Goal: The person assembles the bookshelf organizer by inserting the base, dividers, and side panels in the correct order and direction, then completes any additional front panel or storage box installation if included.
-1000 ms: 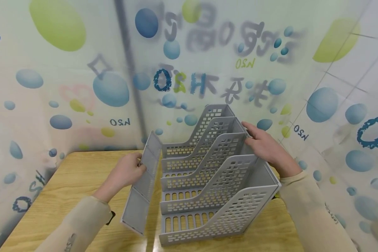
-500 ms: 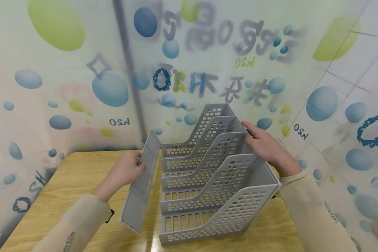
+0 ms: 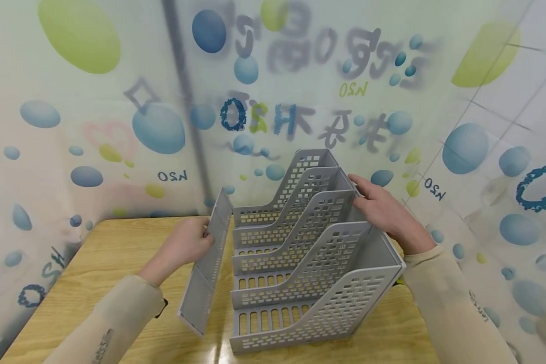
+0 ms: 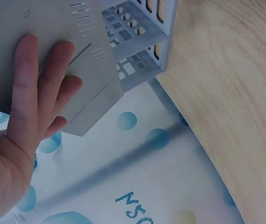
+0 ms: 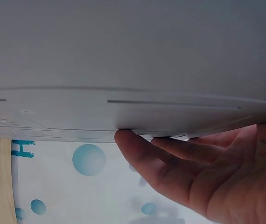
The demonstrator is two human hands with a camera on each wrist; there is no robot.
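A grey plastic file rack (image 3: 364, 293) with several open compartments stands on the table, its low fronts facing left. My left hand (image 3: 186, 245) grips a long, flat grey panel (image 3: 205, 280), tilted and held apart from the rack's low fronts. In the left wrist view, the left hand's fingers (image 4: 24, 70) lie along the panel's slotted face; the thumb is hidden there. On the rack's tall right side, my right hand (image 3: 387, 215) touches the back wall. The right wrist view shows its fingertips (image 5: 128, 136) against that smooth grey wall (image 5: 123, 56).
The wooden table (image 3: 132, 237) reaches back to a patterned curtain (image 3: 150, 65) with blue and green dots. Tiled wall or curtain (image 3: 518, 111) closes off the right side. A small green object (image 3: 399, 283) shows partly behind the rack's right corner.
The left hand and the panel have shifted slightly, the panel's near end first a little left and then back right. The right hand and the rack have stayed still.
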